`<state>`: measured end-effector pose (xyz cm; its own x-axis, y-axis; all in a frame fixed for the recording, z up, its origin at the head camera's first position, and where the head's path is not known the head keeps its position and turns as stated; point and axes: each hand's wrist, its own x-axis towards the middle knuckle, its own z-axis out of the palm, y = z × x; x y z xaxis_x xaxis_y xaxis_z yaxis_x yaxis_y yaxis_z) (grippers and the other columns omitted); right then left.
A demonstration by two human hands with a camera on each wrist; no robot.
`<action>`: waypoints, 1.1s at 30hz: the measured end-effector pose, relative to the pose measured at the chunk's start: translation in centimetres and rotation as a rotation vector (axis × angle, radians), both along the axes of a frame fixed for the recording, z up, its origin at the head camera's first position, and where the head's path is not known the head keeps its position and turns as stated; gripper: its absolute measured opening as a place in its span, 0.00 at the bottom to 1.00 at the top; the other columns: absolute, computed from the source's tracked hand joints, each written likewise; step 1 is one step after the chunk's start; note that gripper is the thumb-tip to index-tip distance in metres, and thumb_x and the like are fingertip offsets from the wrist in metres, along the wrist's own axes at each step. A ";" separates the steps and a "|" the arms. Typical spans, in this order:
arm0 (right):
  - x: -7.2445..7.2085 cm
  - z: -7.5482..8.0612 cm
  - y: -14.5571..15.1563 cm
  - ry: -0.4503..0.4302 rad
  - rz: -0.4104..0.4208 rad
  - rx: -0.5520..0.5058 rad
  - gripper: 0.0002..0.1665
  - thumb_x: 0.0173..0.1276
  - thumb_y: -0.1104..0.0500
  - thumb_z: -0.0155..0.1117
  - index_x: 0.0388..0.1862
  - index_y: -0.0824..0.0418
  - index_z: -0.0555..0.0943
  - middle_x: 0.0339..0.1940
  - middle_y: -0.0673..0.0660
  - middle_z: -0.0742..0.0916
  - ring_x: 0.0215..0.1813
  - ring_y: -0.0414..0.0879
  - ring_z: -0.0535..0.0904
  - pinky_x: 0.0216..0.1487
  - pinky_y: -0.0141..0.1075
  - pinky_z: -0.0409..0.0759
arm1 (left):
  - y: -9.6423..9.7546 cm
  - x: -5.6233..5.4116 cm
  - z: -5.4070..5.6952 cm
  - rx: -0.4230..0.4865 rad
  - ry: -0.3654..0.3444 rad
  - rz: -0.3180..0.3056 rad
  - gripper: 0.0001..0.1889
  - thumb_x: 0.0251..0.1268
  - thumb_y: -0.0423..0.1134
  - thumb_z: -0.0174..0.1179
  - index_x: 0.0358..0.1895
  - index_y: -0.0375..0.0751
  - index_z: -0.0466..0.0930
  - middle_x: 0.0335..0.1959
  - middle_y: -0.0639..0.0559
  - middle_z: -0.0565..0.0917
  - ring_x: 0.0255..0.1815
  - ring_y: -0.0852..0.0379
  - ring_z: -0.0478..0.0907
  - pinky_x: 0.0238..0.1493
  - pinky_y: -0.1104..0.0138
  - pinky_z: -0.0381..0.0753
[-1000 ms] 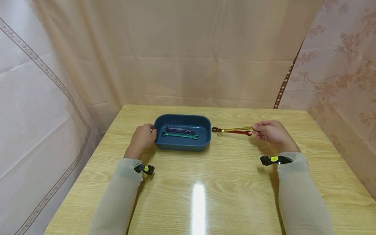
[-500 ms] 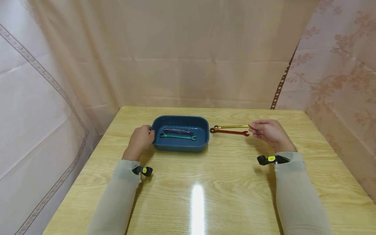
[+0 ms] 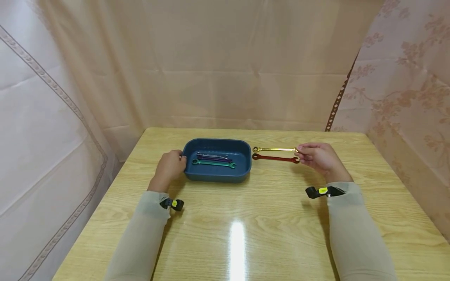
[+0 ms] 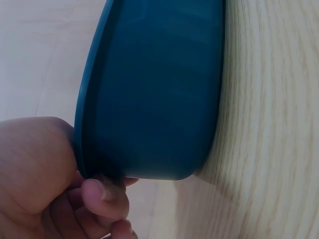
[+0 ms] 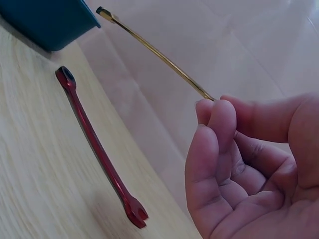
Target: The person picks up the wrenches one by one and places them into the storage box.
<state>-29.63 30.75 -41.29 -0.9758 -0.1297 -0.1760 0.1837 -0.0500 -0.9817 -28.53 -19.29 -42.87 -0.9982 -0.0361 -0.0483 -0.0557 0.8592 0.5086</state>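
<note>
My left hand (image 3: 170,167) grips the left end of a blue rectangular bin (image 3: 218,178) by its rim. Inside the bin lie a green wrench (image 3: 214,163), a purple wrench (image 3: 219,159) and a silver wrench (image 3: 212,154), side by side. Between thumb and fingertips, my right hand (image 3: 321,158) pinches one end of a gold wrench (image 5: 159,56), whose ring end points toward the bin. The pinched end is hidden by the fingers. In the right wrist view the gold wrench is raised above the table. A red wrench (image 5: 99,144) lies on the wood just in front of it.
The pale wooden table (image 3: 274,218) has its far edge close behind the bin. Beige curtains (image 3: 225,78) hang behind the table and to both sides. Each forearm wears a wrist camera (image 3: 323,191).
The gold wrench has shifted left and back. Earlier it crossed over the red wrench in the head view; now it lies behind it, roughly parallel. The left hand stays at the bin.
</note>
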 end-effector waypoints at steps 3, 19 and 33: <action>0.0 -0.1 -0.3 -0.003 0.005 -0.007 0.14 0.76 0.59 0.66 0.53 0.67 0.83 0.36 0.52 0.92 0.38 0.40 0.88 0.43 0.34 0.87 | 0.1 0.0 -0.1 0.007 -0.004 0.000 0.25 0.83 0.44 0.46 0.71 0.30 0.72 0.56 0.36 0.84 0.45 0.45 0.80 0.43 0.58 0.81; -0.1 0.4 -2.5 -0.008 0.005 -0.091 0.07 0.74 0.60 0.68 0.46 0.61 0.87 0.35 0.52 0.92 0.35 0.38 0.88 0.41 0.33 0.87 | 0.2 0.1 0.0 -0.005 0.013 0.006 0.24 0.83 0.44 0.46 0.69 0.31 0.74 0.53 0.38 0.85 0.44 0.45 0.80 0.43 0.58 0.80; -0.6 1.6 -5.4 -0.001 0.024 -0.051 0.10 0.75 0.59 0.66 0.50 0.63 0.86 0.36 0.52 0.92 0.37 0.39 0.88 0.42 0.32 0.87 | 0.2 0.1 0.2 -0.021 0.004 0.009 0.24 0.83 0.44 0.46 0.70 0.31 0.73 0.55 0.37 0.84 0.45 0.45 0.80 0.43 0.58 0.80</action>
